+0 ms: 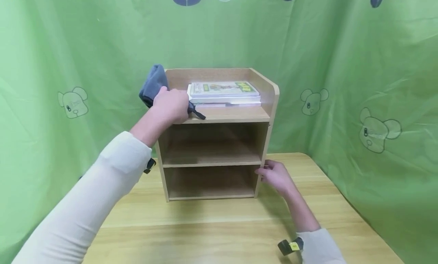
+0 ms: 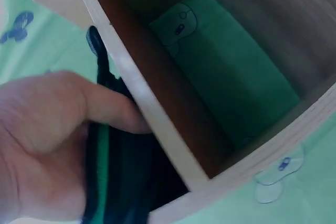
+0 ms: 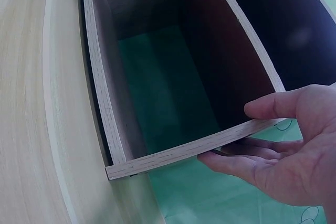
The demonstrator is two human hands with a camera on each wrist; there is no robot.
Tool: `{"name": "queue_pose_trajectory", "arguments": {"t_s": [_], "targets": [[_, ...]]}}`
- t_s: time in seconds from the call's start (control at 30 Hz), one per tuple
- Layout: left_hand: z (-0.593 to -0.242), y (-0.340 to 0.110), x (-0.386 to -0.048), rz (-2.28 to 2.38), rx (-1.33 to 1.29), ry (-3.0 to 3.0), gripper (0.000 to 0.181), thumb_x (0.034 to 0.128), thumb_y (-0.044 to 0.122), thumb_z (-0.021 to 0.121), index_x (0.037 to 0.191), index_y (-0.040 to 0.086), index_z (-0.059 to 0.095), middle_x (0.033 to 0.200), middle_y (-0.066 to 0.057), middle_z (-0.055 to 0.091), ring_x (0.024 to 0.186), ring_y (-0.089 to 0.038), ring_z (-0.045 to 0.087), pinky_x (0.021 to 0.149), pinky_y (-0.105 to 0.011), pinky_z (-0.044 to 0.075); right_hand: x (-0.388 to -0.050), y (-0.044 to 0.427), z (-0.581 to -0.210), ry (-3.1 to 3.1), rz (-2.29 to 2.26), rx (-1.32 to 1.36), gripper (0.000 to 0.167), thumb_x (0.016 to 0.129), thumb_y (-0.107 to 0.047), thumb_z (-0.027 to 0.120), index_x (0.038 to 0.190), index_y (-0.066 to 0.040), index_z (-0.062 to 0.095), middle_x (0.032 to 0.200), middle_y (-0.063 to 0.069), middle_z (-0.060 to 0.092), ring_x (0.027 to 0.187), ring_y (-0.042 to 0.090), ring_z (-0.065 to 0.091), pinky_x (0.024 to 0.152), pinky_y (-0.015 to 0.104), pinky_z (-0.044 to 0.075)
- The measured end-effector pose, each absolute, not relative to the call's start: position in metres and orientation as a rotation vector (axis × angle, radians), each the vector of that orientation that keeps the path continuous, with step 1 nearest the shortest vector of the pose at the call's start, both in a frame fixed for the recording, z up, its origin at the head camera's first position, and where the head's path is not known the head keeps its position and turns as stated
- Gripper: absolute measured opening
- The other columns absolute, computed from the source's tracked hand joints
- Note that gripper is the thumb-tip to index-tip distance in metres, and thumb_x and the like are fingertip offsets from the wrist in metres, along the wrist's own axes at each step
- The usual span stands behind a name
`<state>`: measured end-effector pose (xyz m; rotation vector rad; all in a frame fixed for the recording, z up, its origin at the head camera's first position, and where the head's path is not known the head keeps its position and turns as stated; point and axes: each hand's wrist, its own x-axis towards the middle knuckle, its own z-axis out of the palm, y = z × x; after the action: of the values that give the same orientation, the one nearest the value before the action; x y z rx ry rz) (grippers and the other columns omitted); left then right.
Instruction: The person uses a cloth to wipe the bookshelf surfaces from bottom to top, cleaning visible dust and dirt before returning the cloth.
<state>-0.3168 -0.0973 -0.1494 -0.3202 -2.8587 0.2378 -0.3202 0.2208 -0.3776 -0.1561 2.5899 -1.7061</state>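
A small wooden shelf unit stands upright on the table, its compartments facing me. My left hand grips a folded blue-grey cloth at the top left corner of the unit. In the left wrist view, the cloth's dark band has a green stripe and a loop; the thumb presses it near a shelf edge. Low on the unit's right side, my right hand holds the side panel. Its thumb lies at the front edge and its fingers are on the outer face, as the right wrist view shows.
A stack of books lies on the top shelf, between raised side and back boards. The light wooden table extends before the unit. Green curtains with bear prints hang behind and at both sides.
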Motion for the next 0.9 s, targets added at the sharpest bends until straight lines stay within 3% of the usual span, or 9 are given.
{"name": "queue_pose_trajectory", "arguments": {"t_s": [0.1,0.23,0.33,0.47,0.53,0.6,0.73,0.8,0.9], "targets": [[-0.147,-0.094,-0.311,0.297,-0.281,-2.783,0.025,0.0896,0.018,0.061,0.106,0.003,0.071,0.113,-0.020,0.071,0.122,-0.044,0.055,0.118,-0.057,0.021,-0.321,0.221,-0.378,2.595,-1.704,-0.148,0.066,0.096,-0.013,0.060,0.149,0.015,0.033,0.147,0.036,0.045,0.132,0.048,0.052,0.107,0.051,0.049],[-0.143,-0.096,-0.301,0.311,-0.249,-2.741,0.037,0.0920,0.032,0.067,0.117,0.004,0.070,0.130,-0.026,0.064,0.145,-0.055,0.029,0.122,-0.066,-0.002,-0.323,0.222,-0.379,2.595,-1.712,-0.140,0.065,0.095,-0.012,0.060,0.149,0.014,0.035,0.146,0.036,0.046,0.132,0.048,0.053,0.107,0.051,0.048],[-0.135,-0.105,-0.291,0.166,-0.253,-2.746,0.056,0.0898,0.052,0.071,0.121,0.006,0.067,0.140,-0.028,0.055,0.146,-0.055,0.025,0.121,-0.068,-0.007,-0.323,0.222,-0.379,2.595,-1.710,-0.128,0.066,0.095,-0.013,0.061,0.150,0.013,0.034,0.147,0.035,0.046,0.132,0.047,0.053,0.107,0.053,0.047],[-0.120,-0.122,-0.279,-0.076,-0.182,-2.704,0.065,0.0937,0.056,0.064,0.132,0.004,0.058,0.145,-0.030,0.044,0.142,-0.054,0.028,0.118,-0.072,-0.007,-0.323,0.222,-0.376,2.615,-1.688,-0.135,0.066,0.096,-0.014,0.060,0.150,0.013,0.034,0.147,0.035,0.046,0.131,0.047,0.054,0.108,0.052,0.047],[-0.114,-0.133,-0.276,-0.182,-0.102,-2.706,0.073,0.0975,0.055,0.058,0.145,0.001,0.044,0.147,-0.034,0.038,0.142,-0.056,0.027,0.116,-0.075,-0.003,-0.323,0.221,-0.375,2.624,-1.682,-0.137,0.066,0.096,-0.014,0.060,0.150,0.013,0.034,0.147,0.035,0.047,0.130,0.047,0.054,0.108,0.052,0.048],[-0.111,-0.143,-0.274,-0.262,-0.026,-2.734,0.080,0.0991,0.055,0.054,0.149,-0.004,0.035,0.141,-0.037,0.042,0.135,-0.057,0.036,0.115,-0.074,0.015,-0.322,0.221,-0.374,2.628,-1.679,-0.137,0.065,0.096,-0.014,0.060,0.149,0.014,0.034,0.147,0.035,0.047,0.129,0.048,0.055,0.107,0.052,0.048],[-0.112,-0.152,-0.274,-0.245,0.009,-2.782,0.073,0.0990,0.054,0.056,0.133,-0.011,0.052,0.115,-0.033,0.060,0.102,-0.048,0.060,0.085,-0.058,0.054,-0.320,0.220,-0.375,2.623,-1.680,-0.138,0.065,0.095,-0.013,0.061,0.148,0.014,0.036,0.146,0.036,0.047,0.129,0.047,0.055,0.106,0.052,0.049],[-0.113,-0.148,-0.275,-0.183,-0.019,-2.765,0.057,0.0990,0.045,0.060,0.118,-0.008,0.061,0.106,-0.028,0.065,0.091,-0.044,0.063,0.071,-0.052,0.057,-0.319,0.220,-0.376,2.618,-1.685,-0.143,0.064,0.095,-0.013,0.060,0.148,0.015,0.036,0.146,0.036,0.047,0.129,0.047,0.055,0.106,0.052,0.050],[-0.113,-0.136,-0.278,-0.062,-0.049,-2.706,0.032,0.0965,0.025,0.062,0.110,-0.004,0.066,0.103,-0.026,0.068,0.091,-0.043,0.066,0.074,-0.052,0.058,-0.319,0.220,-0.377,2.615,-1.688,-0.145,0.064,0.095,-0.013,0.060,0.148,0.015,0.035,0.146,0.036,0.047,0.129,0.047,0.056,0.105,0.050,0.051]]}}
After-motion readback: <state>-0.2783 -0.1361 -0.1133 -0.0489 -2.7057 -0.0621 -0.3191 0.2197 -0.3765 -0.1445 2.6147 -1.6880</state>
